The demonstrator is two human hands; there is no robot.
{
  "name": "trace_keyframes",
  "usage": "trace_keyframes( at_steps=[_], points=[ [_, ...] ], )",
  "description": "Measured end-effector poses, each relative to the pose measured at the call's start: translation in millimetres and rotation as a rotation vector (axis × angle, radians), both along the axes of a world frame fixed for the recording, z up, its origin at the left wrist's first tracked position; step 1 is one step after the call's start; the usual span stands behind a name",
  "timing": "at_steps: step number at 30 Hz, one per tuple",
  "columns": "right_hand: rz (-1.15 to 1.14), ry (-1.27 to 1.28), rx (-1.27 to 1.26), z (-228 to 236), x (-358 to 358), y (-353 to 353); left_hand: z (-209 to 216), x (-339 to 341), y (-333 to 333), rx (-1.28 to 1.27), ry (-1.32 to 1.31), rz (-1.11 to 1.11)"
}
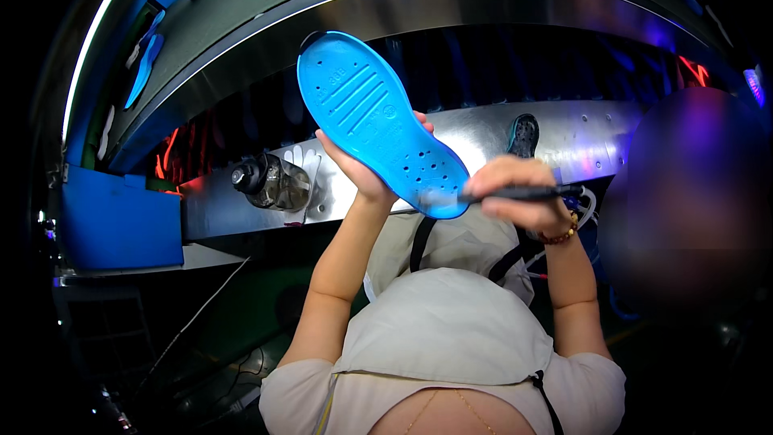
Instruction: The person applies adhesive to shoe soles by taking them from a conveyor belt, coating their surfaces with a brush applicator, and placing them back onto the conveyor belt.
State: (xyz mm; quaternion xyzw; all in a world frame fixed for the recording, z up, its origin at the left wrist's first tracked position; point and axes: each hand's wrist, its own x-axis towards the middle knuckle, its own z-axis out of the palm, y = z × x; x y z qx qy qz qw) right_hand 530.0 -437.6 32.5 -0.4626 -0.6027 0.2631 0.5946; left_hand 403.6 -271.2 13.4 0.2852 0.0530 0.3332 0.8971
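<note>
A bright blue shoe sole [378,117] with raised bars and small holes is tilted in front of me, its wide end up and to the left. My left hand [364,173] is closed round it from beneath, with fingertips showing at its right edge. My right hand [527,211] pinches a thin black-handled brush [539,192]. The brush's pale tip is smeared by motion and lies over the sole's lower end, where I cannot tell if it touches. Beyond my right hand, a smaller black sole with a teal edge [523,135] rests on the steel ledge.
A dark-lidded bottle [278,183] and a pale glove [306,163] lie on the steel ledge [475,133] to the left. Behind runs a dark conveyor belt [274,2] carrying blue pieces. A blue panel [121,217] stands at left; a blurred person [692,193] is close at right.
</note>
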Motion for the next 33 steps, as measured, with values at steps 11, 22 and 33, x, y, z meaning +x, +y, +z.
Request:
trace_keyframes(
  at_steps=[11,22,33],
  points=[
    [-0.091,0.155,-0.163,-22,0,-5,8,0,6,-0.007,0.148,0.072],
    [0.105,0.864,-0.172,-44,-10,0,20,-1,-5,-0.026,0.194,-0.010],
    [0.266,0.097,-0.205,8,3,-7,-7,-24,6,0.178,0.168,-0.538]
  ],
)
